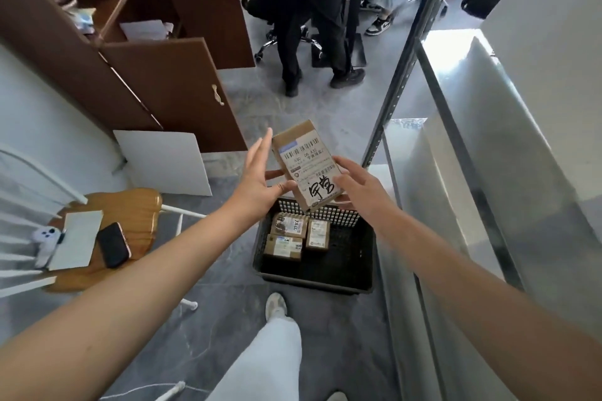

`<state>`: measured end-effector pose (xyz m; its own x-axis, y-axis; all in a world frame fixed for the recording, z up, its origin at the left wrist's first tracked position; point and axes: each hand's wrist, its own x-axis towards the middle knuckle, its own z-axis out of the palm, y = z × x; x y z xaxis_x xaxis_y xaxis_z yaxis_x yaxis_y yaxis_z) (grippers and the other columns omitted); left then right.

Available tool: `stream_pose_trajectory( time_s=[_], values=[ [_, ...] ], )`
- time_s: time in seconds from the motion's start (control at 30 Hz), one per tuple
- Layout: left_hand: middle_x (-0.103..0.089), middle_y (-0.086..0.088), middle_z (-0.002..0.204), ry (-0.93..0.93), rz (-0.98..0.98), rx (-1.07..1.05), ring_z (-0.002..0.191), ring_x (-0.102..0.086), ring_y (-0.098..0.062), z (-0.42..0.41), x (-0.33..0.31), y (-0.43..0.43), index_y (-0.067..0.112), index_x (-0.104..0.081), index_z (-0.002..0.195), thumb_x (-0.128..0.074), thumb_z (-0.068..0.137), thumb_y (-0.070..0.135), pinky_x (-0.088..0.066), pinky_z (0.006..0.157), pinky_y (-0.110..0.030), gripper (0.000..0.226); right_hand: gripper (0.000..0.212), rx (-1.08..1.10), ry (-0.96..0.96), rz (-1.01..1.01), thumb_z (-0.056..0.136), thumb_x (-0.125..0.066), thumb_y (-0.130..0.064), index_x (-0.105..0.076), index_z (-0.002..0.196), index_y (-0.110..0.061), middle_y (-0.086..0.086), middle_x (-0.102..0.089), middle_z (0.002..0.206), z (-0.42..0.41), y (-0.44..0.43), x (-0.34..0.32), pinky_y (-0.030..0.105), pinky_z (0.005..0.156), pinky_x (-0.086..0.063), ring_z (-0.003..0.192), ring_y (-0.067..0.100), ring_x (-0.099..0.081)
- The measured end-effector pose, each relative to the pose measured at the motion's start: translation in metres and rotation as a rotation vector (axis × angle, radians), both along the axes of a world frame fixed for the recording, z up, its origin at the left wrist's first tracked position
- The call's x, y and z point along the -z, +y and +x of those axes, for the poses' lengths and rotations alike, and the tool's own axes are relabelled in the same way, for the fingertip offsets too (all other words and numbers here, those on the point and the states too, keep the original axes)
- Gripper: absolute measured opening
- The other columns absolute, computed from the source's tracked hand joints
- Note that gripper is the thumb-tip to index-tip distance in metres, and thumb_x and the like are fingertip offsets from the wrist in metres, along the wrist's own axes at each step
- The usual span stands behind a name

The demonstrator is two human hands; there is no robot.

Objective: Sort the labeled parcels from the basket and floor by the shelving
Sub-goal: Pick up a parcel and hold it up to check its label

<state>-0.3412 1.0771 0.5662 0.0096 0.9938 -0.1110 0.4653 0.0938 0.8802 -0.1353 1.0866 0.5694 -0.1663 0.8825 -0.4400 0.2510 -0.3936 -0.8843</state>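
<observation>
Midway, parcel (306, 163): left grip (257, 179), right grip (361, 189)

Grey marbled floor (228, 319), brown cabinet (176, 88) with open doors at left, wooden-seated chair (136, 205) near it.

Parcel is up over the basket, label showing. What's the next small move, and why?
Probably swing the parcel right toward the shelving. The left hand and right hand hold it label-up above the basket, so the label is likely already read. Three more parcels lie inside waiting.
</observation>
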Motion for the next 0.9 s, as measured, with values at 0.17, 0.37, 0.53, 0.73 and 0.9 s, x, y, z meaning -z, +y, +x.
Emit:
stream_pose_trajectory(
  time_s=[0.17, 0.37, 0.53, 0.73, 0.9],
  values=[
    [-0.038, 0.000, 0.148, -0.053, -0.077, -0.017, 0.141, -0.035, -0.018, -0.044, 0.032, 0.045, 0.026, -0.028, 0.148, -0.083, 0.076, 0.015, -0.033, 0.116, -0.046, 0.091, 0.035, -0.037, -0.052, -0.011, 0.100, -0.048, -0.025, -0.057, 0.109, -0.057, -0.016, -0.072, 0.102, -0.042, 0.054, 0.022, 0.022, 0.073, -0.059, 0.095, 0.004, -0.067],
    [-0.048, 0.001, 0.132, -0.234, -0.191, -0.070, 0.112, -0.065, -0.015, -0.071, 0.080, 0.091, 0.023, -0.039, 0.128, -0.075, 0.084, 0.008, -0.054, 0.099, -0.040, 0.058, 0.031, 0.023, -0.078, -0.028, 0.099, -0.055, -0.024, -0.059, 0.121, -0.046, -0.006, -0.067, 0.117, -0.067, 0.097, 0.059, 0.010, 0.056, -0.053, 0.098, 0.004, -0.064],
    [-0.059, 0.012, 0.109, -0.229, -0.285, -0.192, 0.104, -0.068, -0.016, -0.070, 0.166, 0.109, 0.031, -0.045, 0.100, -0.060, 0.097, 0.023, -0.057, 0.091, -0.046, 0.017, 0.047, 0.135, -0.123, -0.022, 0.095, -0.064, -0.025, -0.051, 0.138, -0.035, -0.002, -0.052, 0.137, -0.062, 0.113, 0.138, 0.007, 0.057, -0.051, 0.105, 0.005, -0.061],
    [-0.059, 0.003, 0.098, -0.061, -0.397, -0.179, 0.099, -0.061, -0.022, -0.053, 0.313, 0.096, 0.022, -0.055, 0.110, -0.052, 0.101, 0.019, -0.052, 0.093, -0.042, 0.010, 0.061, 0.202, -0.124, -0.163, 0.091, -0.069, -0.015, -0.045, 0.146, -0.026, -0.014, -0.062, 0.123, -0.042, 0.103, 0.288, 0.008, 0.077, -0.052, 0.108, -0.007, -0.061],
    [-0.061, -0.003, 0.103, 0.092, -0.527, -0.159, 0.100, -0.060, -0.021, -0.049, 0.441, 0.068, 0.017, -0.051, 0.091, -0.052, 0.099, 0.018, -0.051, 0.090, -0.042, 0.009, 0.062, 0.157, -0.093, -0.288, 0.092, -0.068, -0.016, -0.044, 0.145, -0.037, -0.022, -0.065, 0.122, -0.039, 0.079, 0.429, 0.013, 0.090, -0.049, 0.114, -0.008, -0.059]
  ],
)
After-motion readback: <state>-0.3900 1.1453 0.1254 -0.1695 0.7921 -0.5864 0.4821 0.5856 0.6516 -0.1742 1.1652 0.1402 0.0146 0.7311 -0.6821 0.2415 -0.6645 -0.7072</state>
